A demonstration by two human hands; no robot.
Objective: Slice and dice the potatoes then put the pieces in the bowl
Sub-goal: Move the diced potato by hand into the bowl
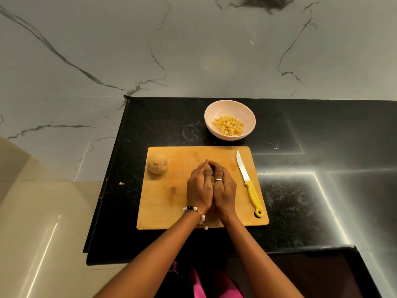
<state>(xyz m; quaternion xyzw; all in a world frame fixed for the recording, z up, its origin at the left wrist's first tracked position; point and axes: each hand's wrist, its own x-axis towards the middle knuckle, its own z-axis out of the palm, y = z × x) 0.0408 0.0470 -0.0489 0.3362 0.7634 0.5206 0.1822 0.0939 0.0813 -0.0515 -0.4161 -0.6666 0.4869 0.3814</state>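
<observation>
Both hands are cupped together over the middle of the wooden cutting board (163, 203), heels touching and fingertips meeting at the top. The left hand (198, 188) and the right hand (224, 189) curl around something pale that shows only as a sliver in the gap between the thumbs; it looks like cut potato, but most of it is hidden, so exactly what they enclose cannot be told. The left wrist carries a beaded bracelet (194, 209), and a silver ring (219, 180) sits on the right thumb.

The board lies on a black speckled bench (300, 201), near its left edge and close to the front edge. A whole unpeeled potato (157, 165) rests at the board's far left corner, well apart from the hands. Along the board's right edge lies a knife (249, 183) with a yellow handle, blade pointing away from the person, untouched.

Beyond the far edge of the board, just right of its centre, stands a pale pink bowl (217, 110) holding a small heap of diced potato pieces (228, 124). One small pale scrap (121, 183) lies on the bench just left of the board.
</observation>
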